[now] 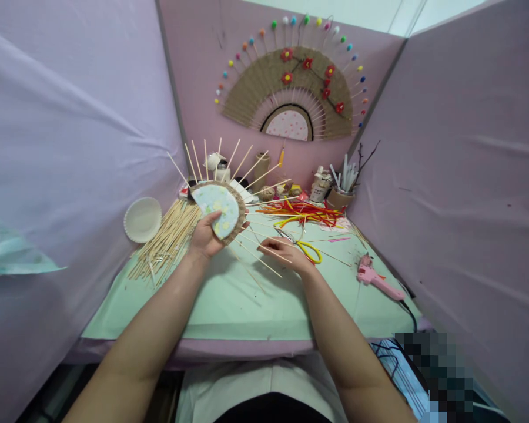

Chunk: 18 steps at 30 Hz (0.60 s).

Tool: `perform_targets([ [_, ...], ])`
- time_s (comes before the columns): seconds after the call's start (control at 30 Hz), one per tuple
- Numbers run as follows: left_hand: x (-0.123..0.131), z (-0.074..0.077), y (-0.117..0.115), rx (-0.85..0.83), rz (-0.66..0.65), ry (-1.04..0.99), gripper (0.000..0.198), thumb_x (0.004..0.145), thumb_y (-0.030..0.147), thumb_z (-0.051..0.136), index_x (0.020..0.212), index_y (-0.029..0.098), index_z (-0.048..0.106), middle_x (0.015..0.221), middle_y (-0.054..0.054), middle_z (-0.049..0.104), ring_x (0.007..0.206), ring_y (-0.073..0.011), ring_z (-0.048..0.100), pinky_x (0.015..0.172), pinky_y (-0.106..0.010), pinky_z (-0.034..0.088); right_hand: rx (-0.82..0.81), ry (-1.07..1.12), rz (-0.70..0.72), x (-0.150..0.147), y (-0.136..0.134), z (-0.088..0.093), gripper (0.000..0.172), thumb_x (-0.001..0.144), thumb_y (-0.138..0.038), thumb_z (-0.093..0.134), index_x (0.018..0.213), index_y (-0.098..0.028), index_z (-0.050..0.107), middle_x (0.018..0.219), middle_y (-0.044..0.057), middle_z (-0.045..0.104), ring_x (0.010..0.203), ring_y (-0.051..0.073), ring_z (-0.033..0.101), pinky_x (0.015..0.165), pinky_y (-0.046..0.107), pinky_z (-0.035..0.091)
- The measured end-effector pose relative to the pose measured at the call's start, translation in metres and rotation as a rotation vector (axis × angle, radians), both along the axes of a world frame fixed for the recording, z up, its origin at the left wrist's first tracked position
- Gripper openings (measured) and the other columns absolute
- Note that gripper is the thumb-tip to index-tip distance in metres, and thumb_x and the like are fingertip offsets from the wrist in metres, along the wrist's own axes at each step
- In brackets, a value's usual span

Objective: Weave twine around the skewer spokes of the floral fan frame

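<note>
My left hand (pixel 207 237) grips a half-round fan piece (pixel 218 208) with pale floral paper and a brown rim, held upright above the green table (pixel 229 299). Several thin wooden sticks (pixel 229 161) fan out from its top edge. My right hand (pixel 286 252) rests low on the table to the right, its fingers curled around a thin wooden stick (pixel 264 249) that lies across the surface. Yellow-handled scissors (pixel 306 247) lie just beyond this hand.
A heap of wooden sticks (pixel 167 241) and a white paper plate (pixel 141 219) lie at the left. Red and yellow strips (pixel 304 212), jars and a cup of tools (pixel 341 188) crowd the back. A pink glue gun (pixel 377 279) lies right. A finished fan (pixel 291 88) hangs on the wall.
</note>
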<state>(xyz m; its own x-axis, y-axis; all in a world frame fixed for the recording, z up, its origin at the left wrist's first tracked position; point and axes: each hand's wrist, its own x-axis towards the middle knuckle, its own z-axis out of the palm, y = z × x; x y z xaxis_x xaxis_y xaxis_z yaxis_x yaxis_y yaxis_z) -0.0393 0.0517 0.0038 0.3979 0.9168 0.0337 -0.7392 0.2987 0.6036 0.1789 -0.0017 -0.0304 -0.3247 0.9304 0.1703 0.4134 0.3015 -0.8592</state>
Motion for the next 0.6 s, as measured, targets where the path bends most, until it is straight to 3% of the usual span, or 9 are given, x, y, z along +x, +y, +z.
perform_targets([
  [0.17,-0.008,0.005,0.003,0.003,0.081,0.009,0.047,0.084,0.017,0.044,0.130,0.010,0.052,0.102,-0.014,0.073,0.096,-0.0270,0.070,0.094,-0.051,0.051,-0.166,0.453,-0.234,0.015,0.012,-0.005,0.034,0.071,-0.050,0.070,0.068,-0.017,0.059,0.060,-0.004,0.049,0.052,0.007,0.036,0.050,0.023,0.026],
  [0.27,-0.009,0.006,0.004,-0.002,0.114,0.009,0.049,0.084,0.015,0.045,0.132,0.013,0.050,0.100,-0.012,0.074,0.094,-0.0260,0.071,0.092,-0.050,0.052,-0.224,0.703,-0.270,0.021,0.016,-0.006,0.035,0.066,-0.048,0.074,0.070,-0.018,0.057,0.061,-0.004,0.047,0.049,0.006,0.033,0.046,0.021,0.022],
  [0.43,-0.007,0.005,0.005,-0.011,0.098,0.047,0.049,0.083,0.014,0.043,0.131,0.008,0.051,0.098,-0.015,0.074,0.089,-0.0259,0.072,0.085,-0.046,0.056,-0.192,0.827,-0.330,0.023,0.018,-0.004,0.036,0.063,-0.049,0.076,0.070,-0.019,0.057,0.057,-0.006,0.045,0.047,0.006,0.030,0.043,0.021,0.021],
  [0.6,-0.003,0.006,0.004,-0.026,0.152,0.044,0.047,0.083,0.011,0.044,0.129,0.010,0.053,0.094,-0.012,0.075,0.087,-0.0240,0.072,0.083,-0.043,0.058,0.005,0.788,-0.465,0.021,0.020,-0.008,0.033,0.067,-0.048,0.074,0.072,-0.018,0.060,0.054,-0.007,0.042,0.047,0.005,0.030,0.044,0.022,0.023],
])
